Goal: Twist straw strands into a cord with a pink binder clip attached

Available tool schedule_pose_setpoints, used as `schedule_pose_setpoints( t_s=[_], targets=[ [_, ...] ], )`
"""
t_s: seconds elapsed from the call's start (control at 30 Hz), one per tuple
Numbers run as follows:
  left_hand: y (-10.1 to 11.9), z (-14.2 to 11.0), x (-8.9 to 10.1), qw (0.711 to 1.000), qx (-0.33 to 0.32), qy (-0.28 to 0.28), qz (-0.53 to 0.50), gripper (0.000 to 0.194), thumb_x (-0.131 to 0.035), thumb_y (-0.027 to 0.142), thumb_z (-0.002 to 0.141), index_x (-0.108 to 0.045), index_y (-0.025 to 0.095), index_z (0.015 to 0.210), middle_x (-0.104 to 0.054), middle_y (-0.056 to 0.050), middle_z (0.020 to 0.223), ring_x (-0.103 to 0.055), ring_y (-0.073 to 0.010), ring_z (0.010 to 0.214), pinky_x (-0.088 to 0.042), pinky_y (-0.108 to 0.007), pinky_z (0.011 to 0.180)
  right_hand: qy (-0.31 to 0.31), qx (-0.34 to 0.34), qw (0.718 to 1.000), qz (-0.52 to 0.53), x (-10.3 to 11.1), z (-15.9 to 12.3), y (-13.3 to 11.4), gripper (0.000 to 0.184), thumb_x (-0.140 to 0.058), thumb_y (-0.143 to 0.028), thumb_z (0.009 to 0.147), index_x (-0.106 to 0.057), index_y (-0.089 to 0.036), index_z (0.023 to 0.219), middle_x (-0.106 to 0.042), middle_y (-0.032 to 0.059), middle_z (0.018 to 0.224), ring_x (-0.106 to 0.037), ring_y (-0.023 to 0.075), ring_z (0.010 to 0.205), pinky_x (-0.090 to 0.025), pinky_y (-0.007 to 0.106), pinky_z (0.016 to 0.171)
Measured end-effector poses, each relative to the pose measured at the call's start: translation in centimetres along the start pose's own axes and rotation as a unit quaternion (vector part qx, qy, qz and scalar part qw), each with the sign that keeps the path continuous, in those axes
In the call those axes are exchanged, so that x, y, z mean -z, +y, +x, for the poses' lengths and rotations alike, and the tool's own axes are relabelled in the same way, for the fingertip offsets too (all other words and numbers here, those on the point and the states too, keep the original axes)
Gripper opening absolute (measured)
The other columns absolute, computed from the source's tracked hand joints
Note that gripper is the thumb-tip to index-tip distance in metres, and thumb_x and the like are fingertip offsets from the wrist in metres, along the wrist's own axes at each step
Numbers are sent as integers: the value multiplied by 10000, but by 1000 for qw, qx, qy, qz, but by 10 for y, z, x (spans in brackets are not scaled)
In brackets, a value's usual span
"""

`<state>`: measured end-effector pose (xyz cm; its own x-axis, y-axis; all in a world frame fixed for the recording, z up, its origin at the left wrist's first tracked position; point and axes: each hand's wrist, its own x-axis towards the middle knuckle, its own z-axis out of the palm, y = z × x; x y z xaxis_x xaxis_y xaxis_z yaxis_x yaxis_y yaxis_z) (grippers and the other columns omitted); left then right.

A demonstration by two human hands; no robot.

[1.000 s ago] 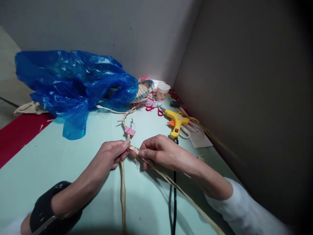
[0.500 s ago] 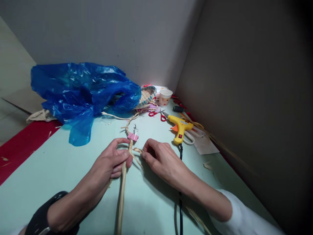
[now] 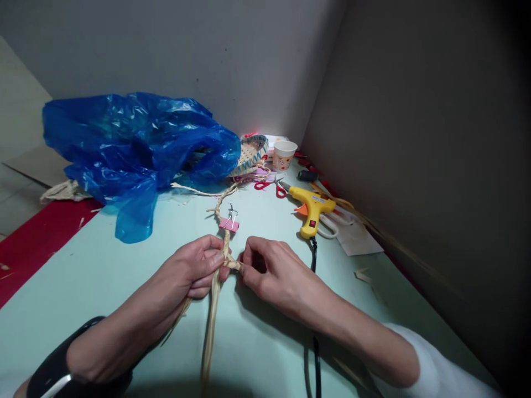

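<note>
A braid of pale straw-like strands (image 3: 227, 239) runs back from my hands, with a pink binder clip (image 3: 229, 224) gripping it just beyond them. My left hand (image 3: 203, 266) pinches the braid between thumb and fingers, near its working end. Between the thumb and forefinger of my right hand (image 3: 265, 268) is one twisted strand (image 3: 233, 265), held out to the right of the braid. A long loose strand (image 3: 211, 326) hangs toward me from under my left thumb. More strand ends show below my left palm.
A blue plastic bag (image 3: 141, 149) lies at the back left, beside a woven basket (image 3: 252, 156) and a paper cup (image 3: 284, 155). Red-handled scissors (image 3: 281, 190) and a yellow glue gun (image 3: 314, 210) lie to the right; its black cord (image 3: 314, 251) passes beneath my right arm. A wall borders the right side.
My right hand has drawn its strand slightly lower and tighter against the braid, where it now crosses. The thin loose end between my hands no longer shows. The view has shifted slightly.
</note>
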<state>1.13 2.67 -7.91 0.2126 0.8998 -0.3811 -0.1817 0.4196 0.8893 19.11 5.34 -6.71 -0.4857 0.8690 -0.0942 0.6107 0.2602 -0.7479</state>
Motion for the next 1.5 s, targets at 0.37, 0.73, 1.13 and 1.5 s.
schedule_pose_setpoints(
  t_s=[0.37,0.73,1.13,1.5],
  targets=[
    [-4,3,3,998,-20,-17,62,177,-636,328,845,-518,200,877,-515,51,651,-195,-49,487,-105,-200,423,4,57,998,6,-2,1,-1,200,-467,-228,918,-639,-175,830,-632,3,704,-480,109,631,-299,236,589],
    [2,1,-4,994,-19,26,105,236,-688,362,793,-548,172,793,-459,65,589,-243,-38,470,-150,-174,408,38,46,994,-89,-3,-2,-9,239,-523,-214,859,-637,-166,654,-447,-26,497,-257,90,486,-204,266,509],
    [4,-1,-4,999,15,33,23,154,-635,254,827,-531,156,768,-469,62,590,-183,-16,443,-112,-149,384,147,162,965,-145,-1,-4,2,232,-489,-147,895,-719,-138,921,-624,38,702,-507,123,592,-360,246,590],
    [0,0,-2,1000,10,16,-15,125,-612,204,834,-510,160,776,-436,68,582,-150,-28,465,-100,-165,397,229,356,840,-339,-14,-10,2,176,-516,-54,878,-690,-74,865,-643,74,743,-506,201,648,-361,328,492]
  ],
)
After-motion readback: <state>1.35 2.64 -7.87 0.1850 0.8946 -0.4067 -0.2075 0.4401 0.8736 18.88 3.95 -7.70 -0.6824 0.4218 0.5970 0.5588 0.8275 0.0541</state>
